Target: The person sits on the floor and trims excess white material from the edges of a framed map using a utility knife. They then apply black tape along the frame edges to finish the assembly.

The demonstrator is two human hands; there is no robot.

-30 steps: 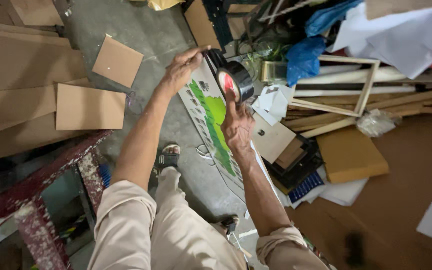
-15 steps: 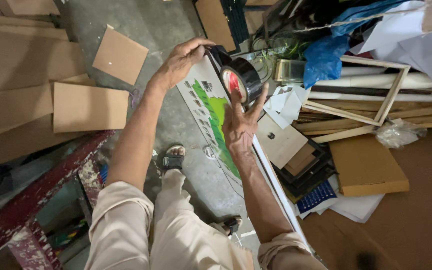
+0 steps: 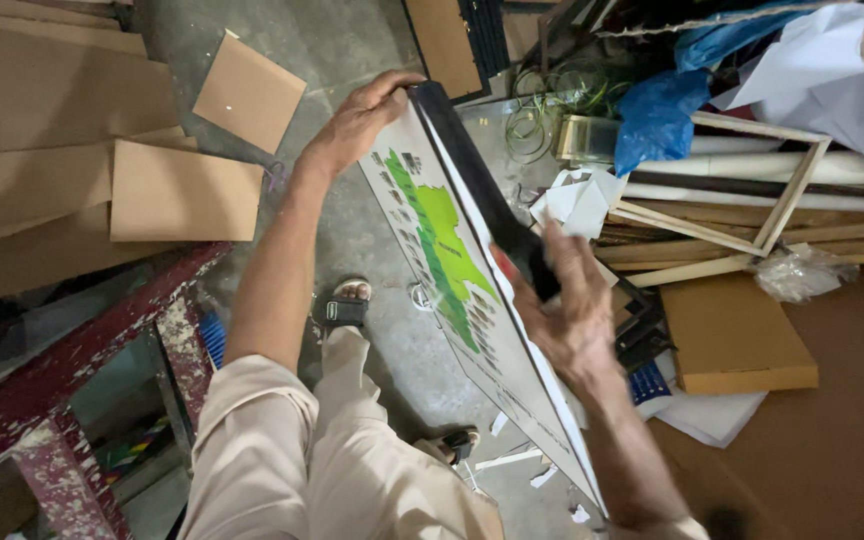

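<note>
Now left hand [image 3: 357, 120] grips top corner of framed map panel [image 3: 447, 260]; right hand [image 3: 567, 310] clasps its black edge.

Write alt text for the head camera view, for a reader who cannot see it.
A person holds a long flat board, printed with a green shape, edge-up over a concrete floor; the left hand takes its far end and the right hand presses its black edge. Brown cardboard sheets lie to the left, wooden frames and a blue bag to the right.
</note>
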